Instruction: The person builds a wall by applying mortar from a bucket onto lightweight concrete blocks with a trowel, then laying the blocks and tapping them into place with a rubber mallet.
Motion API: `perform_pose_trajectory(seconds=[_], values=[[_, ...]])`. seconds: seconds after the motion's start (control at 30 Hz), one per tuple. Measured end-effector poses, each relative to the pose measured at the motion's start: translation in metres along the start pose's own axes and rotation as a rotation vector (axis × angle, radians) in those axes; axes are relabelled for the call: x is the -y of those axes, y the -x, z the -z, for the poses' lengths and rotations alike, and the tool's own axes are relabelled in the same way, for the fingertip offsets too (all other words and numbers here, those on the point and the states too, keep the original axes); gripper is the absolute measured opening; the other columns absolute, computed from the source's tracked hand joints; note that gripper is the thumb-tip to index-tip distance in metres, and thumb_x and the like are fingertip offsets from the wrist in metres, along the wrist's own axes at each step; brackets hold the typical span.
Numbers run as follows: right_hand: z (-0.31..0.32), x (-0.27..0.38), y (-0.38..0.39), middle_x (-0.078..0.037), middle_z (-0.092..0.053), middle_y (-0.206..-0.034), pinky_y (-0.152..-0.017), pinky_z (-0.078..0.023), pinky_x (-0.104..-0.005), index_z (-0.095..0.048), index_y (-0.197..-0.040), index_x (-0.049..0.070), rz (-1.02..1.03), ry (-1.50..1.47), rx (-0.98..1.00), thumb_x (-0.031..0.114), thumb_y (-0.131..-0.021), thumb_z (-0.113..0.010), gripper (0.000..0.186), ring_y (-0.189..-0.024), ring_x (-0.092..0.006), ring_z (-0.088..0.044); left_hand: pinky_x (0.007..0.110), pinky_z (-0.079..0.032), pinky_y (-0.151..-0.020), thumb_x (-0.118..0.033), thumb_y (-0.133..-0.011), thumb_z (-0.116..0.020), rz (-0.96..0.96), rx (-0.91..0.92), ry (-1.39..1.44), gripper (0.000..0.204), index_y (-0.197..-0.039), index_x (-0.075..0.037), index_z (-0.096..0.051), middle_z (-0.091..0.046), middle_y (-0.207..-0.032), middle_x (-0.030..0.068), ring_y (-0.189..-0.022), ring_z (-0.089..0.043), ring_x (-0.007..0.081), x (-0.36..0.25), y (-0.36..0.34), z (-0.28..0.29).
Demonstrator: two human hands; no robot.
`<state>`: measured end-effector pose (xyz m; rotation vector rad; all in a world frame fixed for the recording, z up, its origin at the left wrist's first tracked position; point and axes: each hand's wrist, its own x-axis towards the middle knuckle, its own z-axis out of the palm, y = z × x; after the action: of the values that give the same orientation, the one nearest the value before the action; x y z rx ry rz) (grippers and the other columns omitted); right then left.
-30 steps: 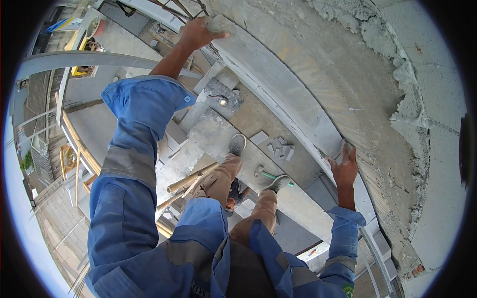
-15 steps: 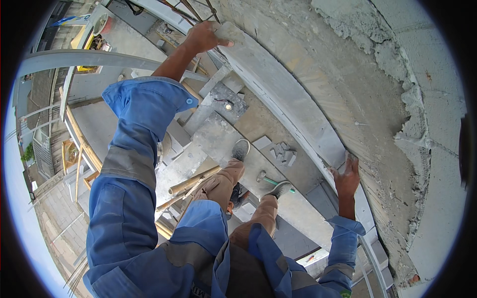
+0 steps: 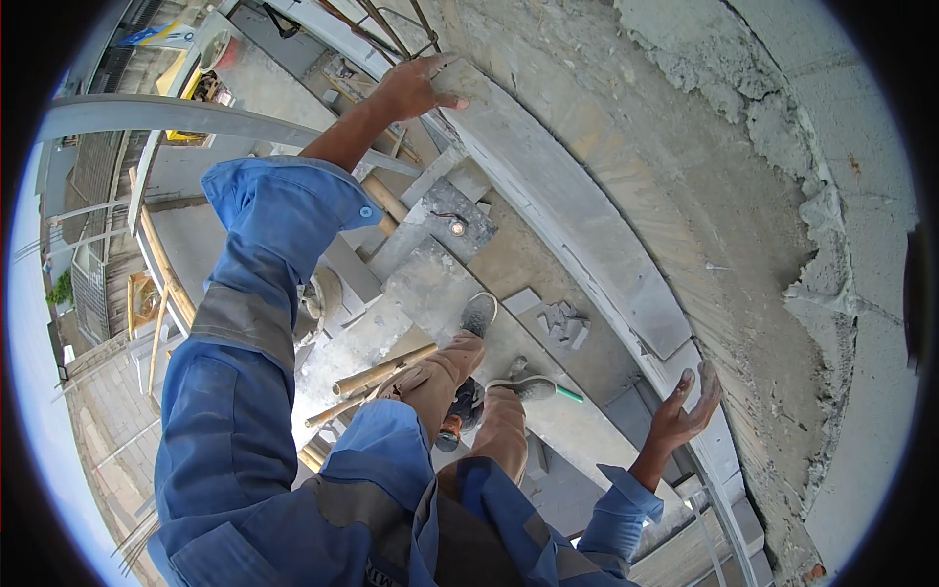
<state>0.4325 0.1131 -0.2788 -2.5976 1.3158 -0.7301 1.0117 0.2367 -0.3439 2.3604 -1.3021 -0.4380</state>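
A long, flat grey slab (image 3: 577, 201) lies along a ledge against the rough concrete wall. My left hand (image 3: 421, 90) grips its far end, with the thumb on the near side and the fingers over the end. Closer to me, my right hand (image 3: 685, 413) is off the slab, fingers spread and nothing in it. It hovers beside the slab's near end, over the pale ledge (image 3: 706, 430) that shows past that end.
Below are a grey platform (image 3: 509, 323), a green-handled hammer (image 3: 568, 393) by my shoe, broken block pieces (image 3: 563, 323) and a lit lamp (image 3: 457, 227). Bamboo poles (image 3: 383, 370) lie at left. Rebar (image 3: 386, 29) sticks out beyond my left hand. Another person (image 3: 450, 430) is partly visible below.
My right hand has come off the slab's near end, moving down toward me with its fingers spreading. My left hand stays at the far end. My right foot has shifted over the hammer.
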Motion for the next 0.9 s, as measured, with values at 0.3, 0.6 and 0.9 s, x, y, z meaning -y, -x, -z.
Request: perform_pose_trajectory(seconds=[0.3, 0.6, 0.9], values=[[-0.125, -0.001, 0.276, -0.022, -0.065, -0.107, -0.085, -0.05, -0.0424, -0.063, -0.114, 0.001, -0.546, -0.418, 0.901, 0.031, -0.083, -0.071, 0.044, -0.096, -0.036, -0.064, 0.039, -0.042, -0.102, -0.038, -0.075, -0.08, -0.034, 0.204, -0.213, 0.088, -0.146, -0.011, -0.036, -0.057, -0.129, 0.0226, -0.117, -0.056, 0.0332, -0.023, -0.014, 0.011], [-0.301, -0.159, 0.458, -0.022, -0.058, -0.115, -0.09, -0.052, -0.0471, -0.057, -0.116, 0.004, -0.445, 0.191, 1.332, 0.03, -0.071, -0.074, 0.054, -0.107, -0.0403, -0.059, 0.035, -0.054, -0.089, -0.026, -0.076, -0.082, 0.246, 0.435, -0.163, 0.083, -0.143, -0.004, -0.037, -0.057, -0.128, 0.0224, -0.107, -0.063, 0.0307, -0.053, -0.032, 0.021], [-0.444, -0.203, 0.587, -0.015, -0.042, -0.143, -0.105, -0.036, -0.0438, -0.039, -0.143, 0.017, -0.353, 0.445, 1.323, 0.031, -0.091, -0.053, 0.055, -0.135, -0.0321, -0.038, 0.036, -0.054, -0.088, -0.024, -0.076, -0.081, 0.144, 0.419, -0.223, 0.074, -0.138, -0.005, -0.046, -0.061, -0.124, 0.015, -0.102, -0.065, 0.0233, -0.069, -0.025, 0.013]])
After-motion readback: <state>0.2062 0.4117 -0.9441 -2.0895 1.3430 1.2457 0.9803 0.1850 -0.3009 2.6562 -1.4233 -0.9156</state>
